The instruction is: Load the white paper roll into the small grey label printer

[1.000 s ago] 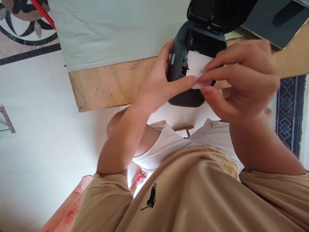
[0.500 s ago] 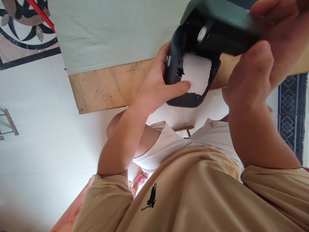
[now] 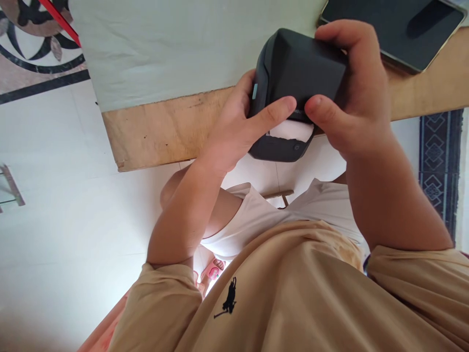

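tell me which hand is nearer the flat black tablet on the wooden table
Right. The right hand grips the dark grey printer just below the flat black tablet, its fingers almost at the tablet's edge. The left hand holds the printer's far side, farther away.

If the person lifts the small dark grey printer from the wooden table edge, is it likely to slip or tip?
The small dark grey printer probably lifts rigidly: its shell looks like hard plastic. Its matte, rounded corners may slide a little, though the left hand and right hand clasp both sides. The white paper strip sticking out would likely bend easily.
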The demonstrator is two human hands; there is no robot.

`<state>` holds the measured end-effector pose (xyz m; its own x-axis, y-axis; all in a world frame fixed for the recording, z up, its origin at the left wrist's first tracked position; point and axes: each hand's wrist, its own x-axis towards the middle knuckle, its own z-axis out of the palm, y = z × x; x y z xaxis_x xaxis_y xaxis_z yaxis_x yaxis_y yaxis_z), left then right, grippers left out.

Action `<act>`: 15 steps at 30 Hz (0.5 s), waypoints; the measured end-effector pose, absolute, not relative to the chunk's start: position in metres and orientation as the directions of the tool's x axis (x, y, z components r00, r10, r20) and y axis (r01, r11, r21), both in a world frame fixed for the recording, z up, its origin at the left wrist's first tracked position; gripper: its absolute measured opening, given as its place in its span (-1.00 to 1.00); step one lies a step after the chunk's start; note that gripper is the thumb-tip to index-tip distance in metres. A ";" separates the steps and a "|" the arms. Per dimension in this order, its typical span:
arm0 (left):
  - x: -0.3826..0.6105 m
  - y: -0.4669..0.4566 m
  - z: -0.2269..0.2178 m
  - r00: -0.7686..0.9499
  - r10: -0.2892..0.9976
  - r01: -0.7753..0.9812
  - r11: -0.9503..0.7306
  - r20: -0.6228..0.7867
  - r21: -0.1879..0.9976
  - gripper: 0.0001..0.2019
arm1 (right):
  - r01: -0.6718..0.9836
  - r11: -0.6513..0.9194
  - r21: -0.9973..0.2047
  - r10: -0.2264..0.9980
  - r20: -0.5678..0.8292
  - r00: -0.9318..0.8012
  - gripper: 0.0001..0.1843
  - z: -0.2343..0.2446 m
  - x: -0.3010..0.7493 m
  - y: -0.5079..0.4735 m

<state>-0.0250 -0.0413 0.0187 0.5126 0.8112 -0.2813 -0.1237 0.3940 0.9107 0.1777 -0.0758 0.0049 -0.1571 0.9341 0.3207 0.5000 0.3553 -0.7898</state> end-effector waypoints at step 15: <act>-0.016 -0.045 0.038 0.444 0.820 -0.303 0.516 -0.361 0.801 -0.78 | 0.464 0.311 -0.830 0.947 0.315 -0.071 -0.11 -0.003 0.171 -0.075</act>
<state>-0.0164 -0.0449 0.0382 0.4443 0.8201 -0.3605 -0.3034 0.5164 0.8008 0.1714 -0.0755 -0.0034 -0.0712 0.9465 0.3146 0.4639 0.3106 -0.8296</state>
